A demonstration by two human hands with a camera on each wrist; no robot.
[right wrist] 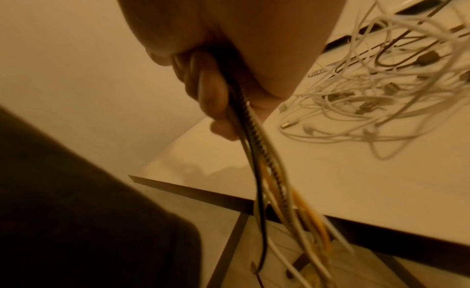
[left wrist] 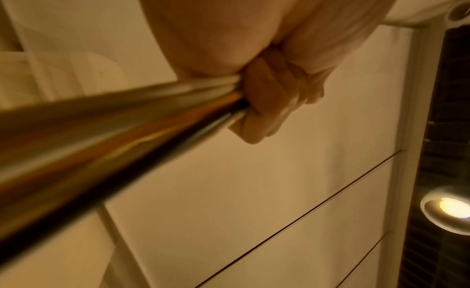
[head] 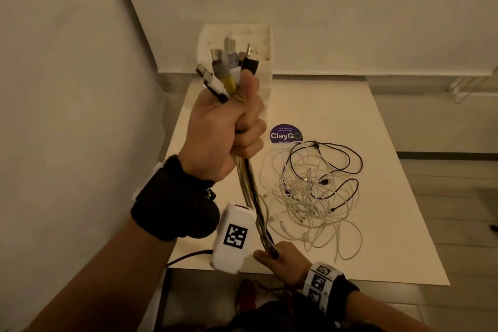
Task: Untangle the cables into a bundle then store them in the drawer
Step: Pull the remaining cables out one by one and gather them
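- A gathered bundle of cables [head: 249, 183] is being gripped in the closed fist of the left hand [head: 226, 127], raised above the counter [head: 390, 224], with the plug ends [head: 229, 65] fanning out above the thumb.
- The same strands are being held lower down in the curled fingers of the right hand [head: 280, 259], just past the near edge of the counter; the loose ends are hanging below that edge, as the right wrist view shows.
- The stretch between the two hands is being kept straight and fairly taut.
- A tangled pile of white and black cables [head: 312, 191] is lying on the counter, to the right of the held bundle and apart from it.
- A white drawer unit [head: 262, 43] is standing at the far end of the counter, behind the raised plugs; whether a drawer is open cannot be told.
- Judgement: straightening is under way, and storage has not begun.
- For a good result, the plug ends are best kept level in the upper fist while the lower hand is drawn evenly down the strands, so that twists are being combed out rather than tightened.
- Snagging of the hanging ends on the counter edge is to be watched.
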